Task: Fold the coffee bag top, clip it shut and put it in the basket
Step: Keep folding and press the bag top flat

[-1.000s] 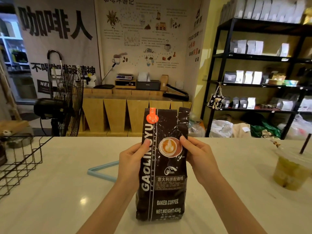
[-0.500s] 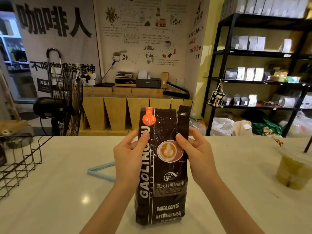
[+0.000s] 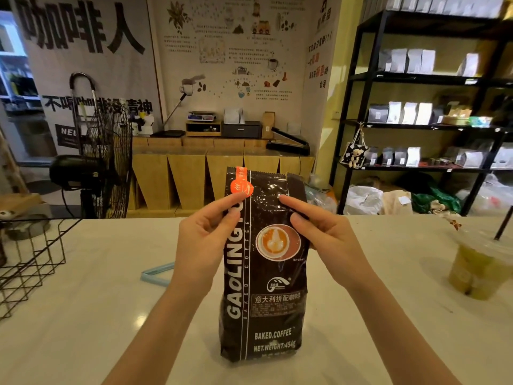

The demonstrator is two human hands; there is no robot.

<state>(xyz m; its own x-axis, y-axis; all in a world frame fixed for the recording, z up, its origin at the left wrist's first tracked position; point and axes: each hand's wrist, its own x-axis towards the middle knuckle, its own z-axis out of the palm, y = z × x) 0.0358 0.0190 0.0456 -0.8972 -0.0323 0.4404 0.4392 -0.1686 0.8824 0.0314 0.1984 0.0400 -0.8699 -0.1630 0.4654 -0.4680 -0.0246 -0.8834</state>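
A tall black coffee bag [image 3: 263, 301] stands upright on the white counter, its top unfolded and straight. My left hand [image 3: 205, 240] pinches the bag's upper left edge just below an orange round label. My right hand [image 3: 324, 234] grips the upper right edge, index finger laid across the front. A light blue clip [image 3: 158, 273] lies flat on the counter left of the bag, partly hidden behind my left wrist. The black wire basket [image 3: 30, 262] sits at the counter's left edge.
A plastic cup of green drink [image 3: 477, 268] with a dark straw stands at the right of the counter [image 3: 83, 329]. Beyond the counter are a black floor fan [image 3: 102, 159], wooden cabinets and black shelving with bags.
Both hands have slid up the bag from its middle to near its top. The bag stays upright in the same place.
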